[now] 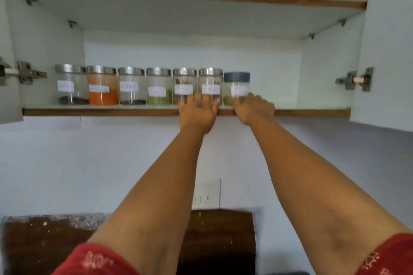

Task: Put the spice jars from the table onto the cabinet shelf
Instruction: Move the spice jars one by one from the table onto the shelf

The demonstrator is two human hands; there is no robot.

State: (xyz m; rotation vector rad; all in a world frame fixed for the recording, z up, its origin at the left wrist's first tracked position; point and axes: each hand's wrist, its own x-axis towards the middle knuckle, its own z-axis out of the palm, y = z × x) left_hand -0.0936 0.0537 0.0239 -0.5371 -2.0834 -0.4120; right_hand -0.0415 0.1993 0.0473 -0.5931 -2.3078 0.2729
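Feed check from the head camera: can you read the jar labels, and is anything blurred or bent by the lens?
Head view: soft and even light, no harsh glare. The labels on the jars are too blurred to read. The right hand at the dark-lidded jar looks smeared; the left hand is a bit sharper. The wide lens bows the shelf edge and tilts the cabinet sides.

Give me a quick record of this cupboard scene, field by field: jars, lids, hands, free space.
jars on shelf: seven in one row along the lower shelf
lids: six silver, one dark grey on the rightmost jar
brightest contents: orange powder jar, second from left
left hand: fingers spread against the fifth and sixth jars from the left
right hand: fingers at the base of the rightmost jar
free space: bare shelf to the right of the row
cabinet doors: both open
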